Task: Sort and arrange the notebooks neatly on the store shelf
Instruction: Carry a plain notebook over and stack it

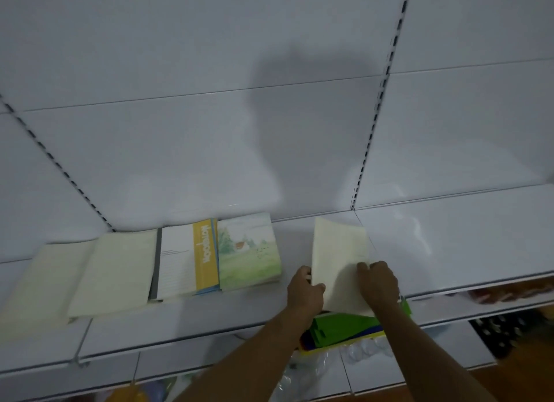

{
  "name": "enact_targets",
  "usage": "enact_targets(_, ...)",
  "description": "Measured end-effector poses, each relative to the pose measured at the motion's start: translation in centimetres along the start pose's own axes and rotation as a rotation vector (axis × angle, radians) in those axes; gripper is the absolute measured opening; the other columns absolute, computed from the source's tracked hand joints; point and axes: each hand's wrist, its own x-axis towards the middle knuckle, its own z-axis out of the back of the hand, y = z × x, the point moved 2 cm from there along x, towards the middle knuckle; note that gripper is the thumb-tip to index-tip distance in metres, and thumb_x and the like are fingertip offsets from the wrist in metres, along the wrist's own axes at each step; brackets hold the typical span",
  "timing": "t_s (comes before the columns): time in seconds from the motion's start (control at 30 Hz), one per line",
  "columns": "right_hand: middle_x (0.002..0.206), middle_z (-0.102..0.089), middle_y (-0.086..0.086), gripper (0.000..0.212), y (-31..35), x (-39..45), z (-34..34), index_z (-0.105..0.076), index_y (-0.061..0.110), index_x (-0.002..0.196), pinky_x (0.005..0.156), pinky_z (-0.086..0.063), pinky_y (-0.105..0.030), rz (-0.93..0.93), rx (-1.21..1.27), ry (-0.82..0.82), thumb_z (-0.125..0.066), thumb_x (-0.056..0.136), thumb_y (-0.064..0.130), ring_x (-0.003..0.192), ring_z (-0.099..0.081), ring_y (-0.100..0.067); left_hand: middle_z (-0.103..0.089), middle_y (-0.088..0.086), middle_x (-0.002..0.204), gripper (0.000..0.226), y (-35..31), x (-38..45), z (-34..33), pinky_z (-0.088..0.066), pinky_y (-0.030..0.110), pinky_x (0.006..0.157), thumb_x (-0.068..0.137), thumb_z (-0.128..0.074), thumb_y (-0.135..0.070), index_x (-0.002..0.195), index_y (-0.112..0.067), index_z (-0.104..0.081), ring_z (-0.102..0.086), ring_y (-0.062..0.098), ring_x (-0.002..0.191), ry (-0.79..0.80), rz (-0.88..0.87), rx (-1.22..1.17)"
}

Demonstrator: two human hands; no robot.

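Note:
A cream notebook (338, 251) lies on the white shelf (449, 242) right of centre. My left hand (304, 293) grips its lower left edge and my right hand (379, 281) holds its lower right part, fingers curled over the cover. To the left, a row of notebooks lies flat: a landscape-painting cover (248, 251), a white and yellow notebook (189, 260) on a blue one, and two cream notebooks (117, 275) (42, 284).
Green, blue and yellow items (344, 329) sit under the cream notebook at the shelf's front edge. Plastic-wrapped goods (314, 368) lie on the lower shelf. Slotted uprights (377, 101) run up the white back panel. Dark items (503, 329) show lower right.

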Motion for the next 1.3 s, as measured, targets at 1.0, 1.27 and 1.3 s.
enact_targets(1.0,0.103,-0.060,-0.017,0.027,36.5,-54.0,-32.4,-0.043,0.003,0.110,0.074,-0.042,-0.033,0.835,0.157,0.693,-0.054,0.089,0.016,0.092,-0.059,-0.035,-0.057,0.003,0.107,0.033,25.9,-25.9,56.2,-0.047,0.029,0.081,0.087,-0.055,-0.006,0.119,-0.012,-0.048,-0.053,0.020,0.099,-1.087,0.094,-0.440)
enact_targets(1.27,0.098,-0.060,-0.015,0.023,37.6,-63.8,-38.6,-0.038,0.007,0.107,0.066,-0.045,-0.034,0.947,0.076,0.836,-0.050,0.089,0.014,0.082,-0.059,-0.031,-0.053,-0.001,0.103,0.032,32.2,-31.2,61.6,-0.048,0.030,0.078,0.087,-0.057,-0.006,0.117,-0.013,-0.046,-0.053,0.017,0.097,-1.240,0.218,-0.557)
enact_targets(1.3,0.099,-0.061,-0.016,0.023,38.0,-64.2,-39.2,-0.038,0.008,0.107,0.065,-0.045,-0.034,0.957,0.065,0.835,-0.050,0.089,0.014,0.083,-0.060,-0.032,-0.052,-0.002,0.103,0.033,32.6,-30.9,62.1,-0.048,0.029,0.078,0.087,-0.057,-0.007,0.118,-0.014,-0.046,-0.052,0.016,0.096,-1.248,0.231,-0.568)
